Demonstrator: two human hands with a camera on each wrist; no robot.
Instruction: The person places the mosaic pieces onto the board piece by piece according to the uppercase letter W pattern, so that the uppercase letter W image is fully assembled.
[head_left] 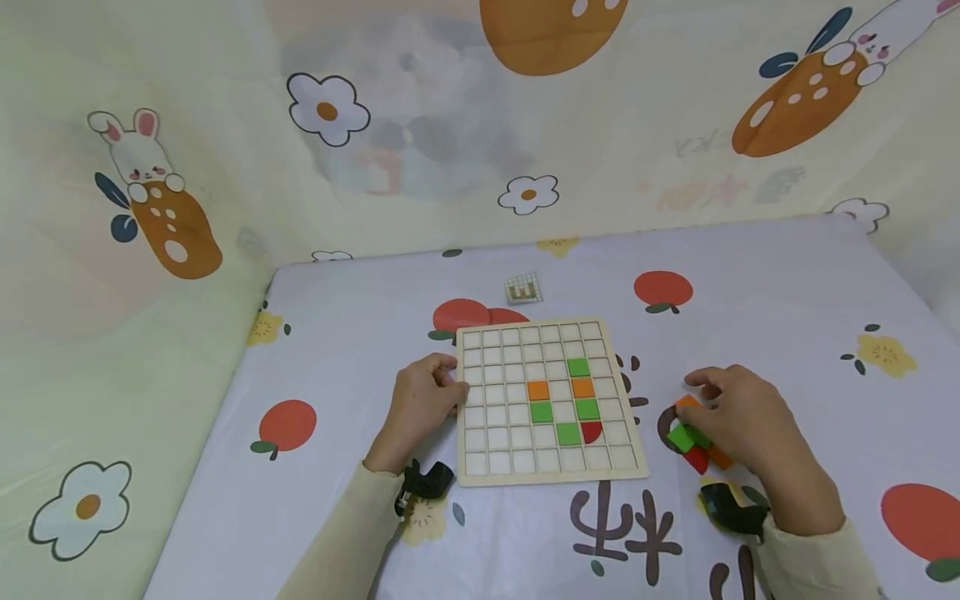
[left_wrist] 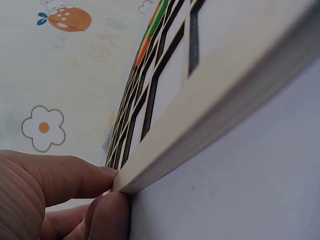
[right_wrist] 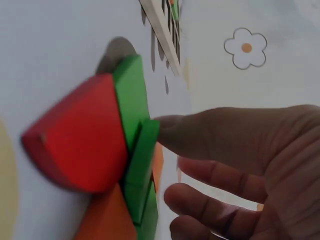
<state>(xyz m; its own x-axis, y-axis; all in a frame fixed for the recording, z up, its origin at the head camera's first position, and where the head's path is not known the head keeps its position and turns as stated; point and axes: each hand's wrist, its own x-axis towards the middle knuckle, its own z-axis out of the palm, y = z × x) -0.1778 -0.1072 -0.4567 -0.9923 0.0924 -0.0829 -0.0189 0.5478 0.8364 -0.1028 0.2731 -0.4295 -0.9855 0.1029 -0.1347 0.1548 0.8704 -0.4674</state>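
A wooden grid board [head_left: 551, 481] lies in the middle of the table. Several green and orange square tiles and one red quarter-round tile [head_left: 592, 432] sit in its cells. At the board's left edge, my left hand [head_left: 420, 404] pinches the rim between thumb and fingers. To the right of the board, my right hand [head_left: 750, 421] hovers over a small pile of loose pieces. In the right wrist view its thumb meets a tilted green block [right_wrist: 142, 170], while the other fingers curve loosely apart from it. A red quarter-round block [right_wrist: 82, 135] and an orange block [right_wrist: 107, 217] lie beside it.
A small card with a gridded pattern [head_left: 522, 288] lies behind the board. The tablecloth [head_left: 352, 333] is printed with fruit, flowers and dark characters. A patterned cloth wall [head_left: 435, 217] rises at the back and left. Black wrist cameras [head_left: 731, 510] sit on both wrists.
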